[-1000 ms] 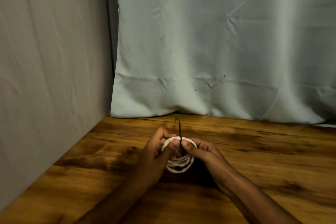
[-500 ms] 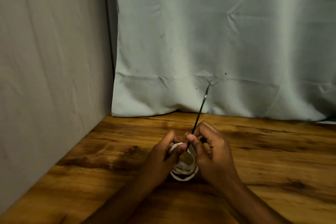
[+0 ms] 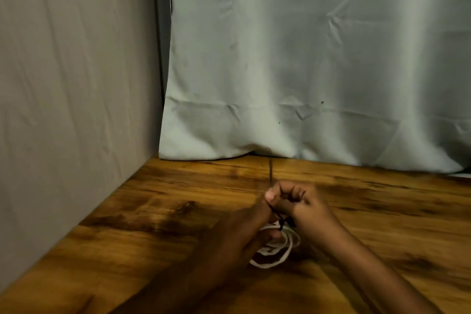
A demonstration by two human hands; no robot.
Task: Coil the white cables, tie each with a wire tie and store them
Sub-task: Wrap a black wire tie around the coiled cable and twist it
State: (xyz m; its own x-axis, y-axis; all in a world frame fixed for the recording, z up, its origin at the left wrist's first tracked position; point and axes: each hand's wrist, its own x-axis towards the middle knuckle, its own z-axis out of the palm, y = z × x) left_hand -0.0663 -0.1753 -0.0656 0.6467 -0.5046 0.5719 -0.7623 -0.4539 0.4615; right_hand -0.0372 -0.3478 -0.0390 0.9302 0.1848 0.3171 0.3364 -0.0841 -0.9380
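On the wooden surface (image 3: 158, 250) lies the coiled white cable (image 3: 276, 250), partly hidden by the left hand (image 3: 244, 234), which holds it. The right hand (image 3: 295, 201) pinches the dark wire tie (image 3: 271, 173) with curled fingers. Behind hangs a pale curtain (image 3: 305, 58).

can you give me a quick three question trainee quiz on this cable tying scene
1. True or false: the coiled white cable lies on the brown wooden table.
2. Which hand pinches the thin black wire tie? A) left hand B) right hand
3. Fill in: the free end of the tie points toward the pale ____ at the back.

Key: 1 true; 2 B; 3 curtain.
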